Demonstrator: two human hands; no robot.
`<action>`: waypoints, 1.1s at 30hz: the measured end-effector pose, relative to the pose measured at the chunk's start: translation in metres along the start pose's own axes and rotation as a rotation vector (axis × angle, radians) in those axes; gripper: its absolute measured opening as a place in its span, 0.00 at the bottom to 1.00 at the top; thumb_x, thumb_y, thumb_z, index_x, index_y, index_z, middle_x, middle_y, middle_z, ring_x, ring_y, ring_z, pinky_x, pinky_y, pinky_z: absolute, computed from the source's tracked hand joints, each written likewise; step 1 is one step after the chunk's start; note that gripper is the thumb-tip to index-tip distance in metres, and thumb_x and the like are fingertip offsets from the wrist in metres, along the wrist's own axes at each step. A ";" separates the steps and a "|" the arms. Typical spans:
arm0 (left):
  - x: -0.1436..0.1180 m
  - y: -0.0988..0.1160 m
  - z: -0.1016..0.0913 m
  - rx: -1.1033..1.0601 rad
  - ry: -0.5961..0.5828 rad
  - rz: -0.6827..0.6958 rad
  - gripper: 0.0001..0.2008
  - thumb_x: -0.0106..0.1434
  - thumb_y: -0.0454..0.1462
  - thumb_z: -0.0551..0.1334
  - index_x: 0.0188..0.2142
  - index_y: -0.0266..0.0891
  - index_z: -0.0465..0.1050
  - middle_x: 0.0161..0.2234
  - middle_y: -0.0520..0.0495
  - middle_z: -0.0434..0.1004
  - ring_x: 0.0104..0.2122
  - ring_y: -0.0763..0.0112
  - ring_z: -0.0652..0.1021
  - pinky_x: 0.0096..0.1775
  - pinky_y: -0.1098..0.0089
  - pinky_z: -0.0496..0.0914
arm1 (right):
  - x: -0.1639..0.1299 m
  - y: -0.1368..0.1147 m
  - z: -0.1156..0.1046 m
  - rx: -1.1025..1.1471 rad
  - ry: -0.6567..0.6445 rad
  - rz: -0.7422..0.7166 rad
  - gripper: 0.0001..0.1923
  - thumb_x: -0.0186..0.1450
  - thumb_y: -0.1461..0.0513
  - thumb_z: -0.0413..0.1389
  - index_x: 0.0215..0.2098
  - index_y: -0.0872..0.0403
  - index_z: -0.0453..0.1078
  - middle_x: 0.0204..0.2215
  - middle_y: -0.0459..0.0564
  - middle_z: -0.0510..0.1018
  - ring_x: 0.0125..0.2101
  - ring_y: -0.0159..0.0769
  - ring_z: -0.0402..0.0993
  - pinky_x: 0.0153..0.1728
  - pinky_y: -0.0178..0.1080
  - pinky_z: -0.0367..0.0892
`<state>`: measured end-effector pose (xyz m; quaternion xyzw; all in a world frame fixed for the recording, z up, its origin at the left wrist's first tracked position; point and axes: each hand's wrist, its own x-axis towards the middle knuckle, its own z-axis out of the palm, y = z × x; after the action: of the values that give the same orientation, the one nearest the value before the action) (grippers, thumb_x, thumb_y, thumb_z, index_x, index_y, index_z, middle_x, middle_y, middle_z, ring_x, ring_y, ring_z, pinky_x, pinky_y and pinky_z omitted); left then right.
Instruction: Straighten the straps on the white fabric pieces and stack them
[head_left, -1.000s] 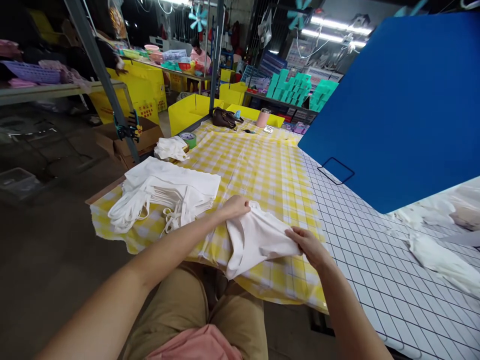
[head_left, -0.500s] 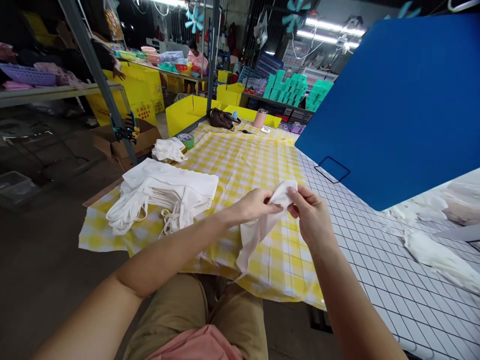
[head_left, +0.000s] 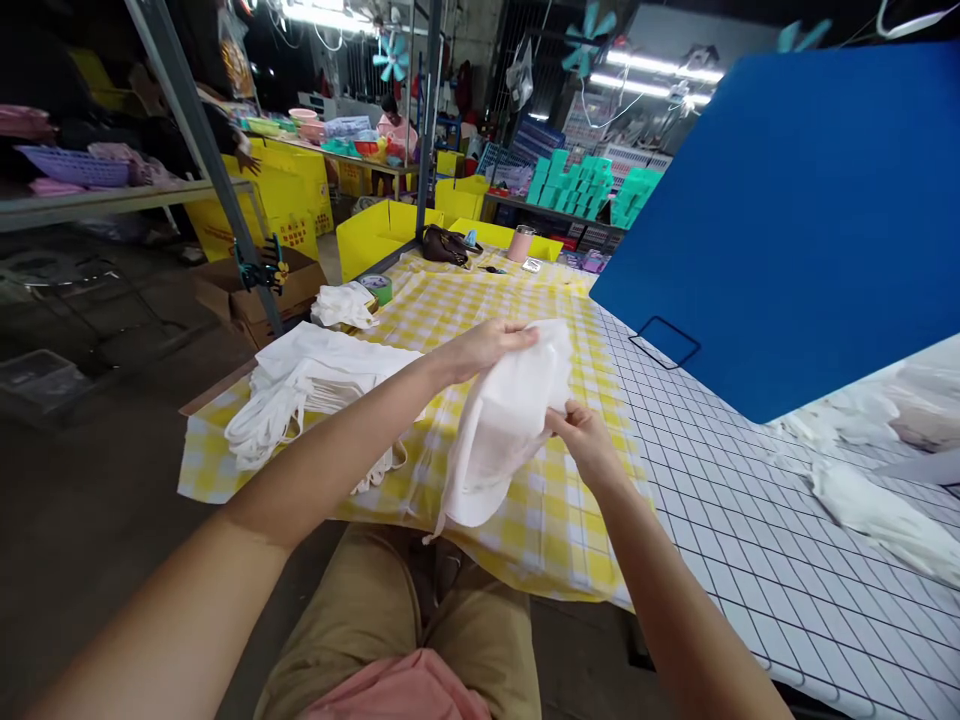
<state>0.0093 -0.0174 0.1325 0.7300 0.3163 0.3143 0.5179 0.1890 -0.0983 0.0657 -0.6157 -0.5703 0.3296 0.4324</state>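
Both of my hands hold one white cloth bag (head_left: 504, 430) up above the yellow checked tablecloth (head_left: 517, 310). My left hand (head_left: 486, 346) grips its upper edge. My right hand (head_left: 583, 442) pinches the bag lower on its right side. The bag hangs open and loose, with a thin strap trailing below it. To the left lies a flat stack of white bags (head_left: 315, 385) with their straps spread toward the table edge.
A small bundle of white cloth (head_left: 343, 304) and a green tape roll (head_left: 377, 287) lie further back. A big blue board (head_left: 795, 220) leans over the white gridded surface (head_left: 757, 530), where more white cloth (head_left: 877, 515) lies. A dark handbag (head_left: 444, 245) and pink cup (head_left: 519, 243) stand at the far end.
The bag was low near my lap, then bunched between both hands. Now my left hand has lifted its top edge and my right hand has dropped lower, spreading the bag open.
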 end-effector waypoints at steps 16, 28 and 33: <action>-0.039 -0.099 0.041 0.917 -0.590 0.172 0.08 0.54 0.36 0.63 0.35 0.41 0.74 0.34 0.46 0.75 0.36 0.64 0.72 0.32 0.72 0.60 | 0.008 0.056 -0.024 -0.418 0.174 0.276 0.07 0.52 0.63 0.50 0.19 0.53 0.68 0.08 0.40 0.62 0.11 0.30 0.61 0.21 0.35 0.57; -0.030 -0.100 0.012 0.736 -0.416 0.131 0.15 0.58 0.42 0.60 0.42 0.36 0.70 0.41 0.43 0.71 0.38 0.67 0.72 0.36 0.73 0.62 | 0.009 0.045 -0.051 -0.110 0.068 0.249 0.17 0.55 0.58 0.53 0.43 0.54 0.63 0.26 0.48 0.74 0.27 0.37 0.73 0.26 0.37 0.68; -0.055 -0.119 0.037 0.916 -0.518 0.243 0.16 0.54 0.41 0.64 0.39 0.34 0.68 0.43 0.39 0.66 0.44 0.59 0.68 0.42 0.68 0.63 | 0.000 0.068 -0.040 -0.432 -0.357 -0.114 0.09 0.56 0.57 0.54 0.34 0.50 0.69 0.37 0.50 0.72 0.38 0.40 0.69 0.38 0.43 0.67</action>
<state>-0.0106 -0.0502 0.0018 0.9661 0.1961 0.0118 0.1676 0.2533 -0.1034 0.0204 -0.5927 -0.7282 0.2787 0.2019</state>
